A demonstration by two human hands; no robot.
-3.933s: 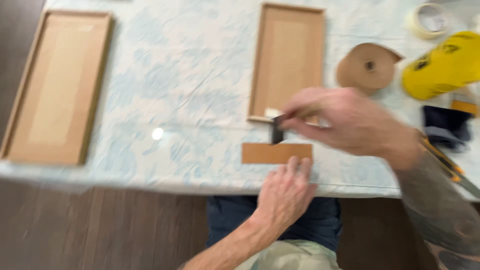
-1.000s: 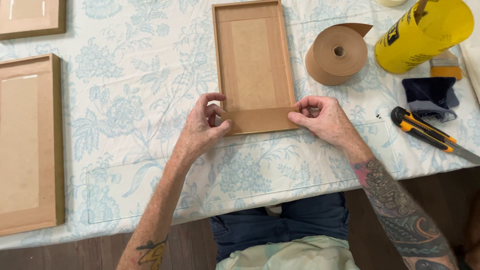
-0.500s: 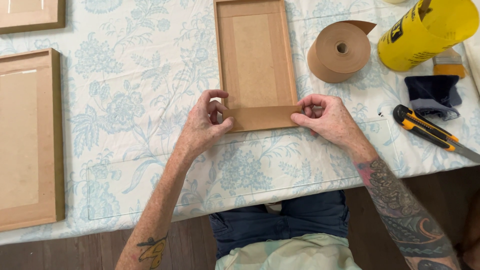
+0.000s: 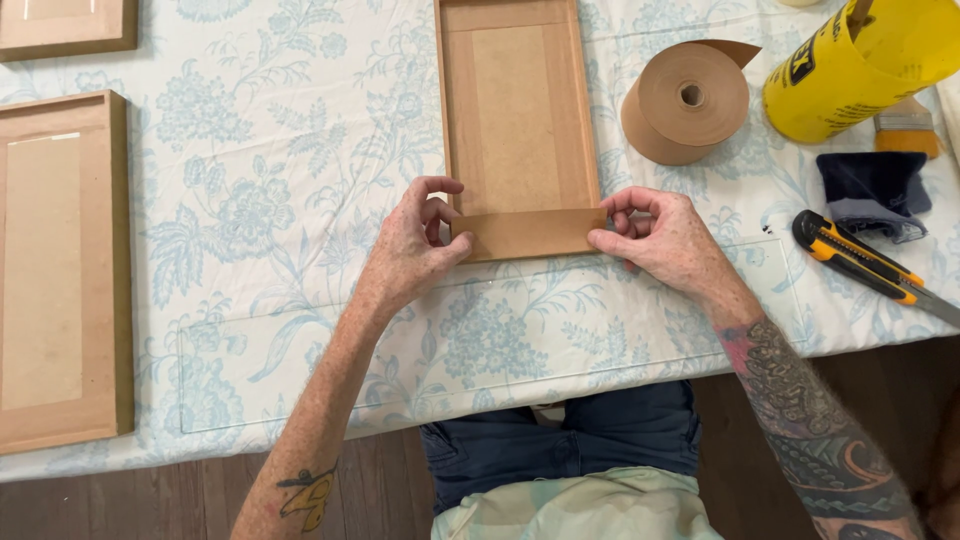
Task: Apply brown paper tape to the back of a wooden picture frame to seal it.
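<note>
Left hand [image 4: 412,245] pinches the left end of the brown paper strip [image 4: 528,233], right hand [image 4: 668,238] pinches the right end, fingers curled, thumbs pressing. The strip runs side to side across the near end of the wooden frame [image 4: 516,110], whose long axis points away from the person on the floral tablecloth [image 4: 260,210]. Tape roll [image 4: 688,102] and yellow utility knife [image 4: 860,262] lie right.

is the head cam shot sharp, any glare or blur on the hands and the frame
Head view: sharp across the table, no motion blur on the left hand or right hand; soft, even light, only faint shadows under the hands and beside the brown paper tape roll; no glare on the picture frame back or the paper tape strip; the yellow container is cut off by the top edge.
</note>
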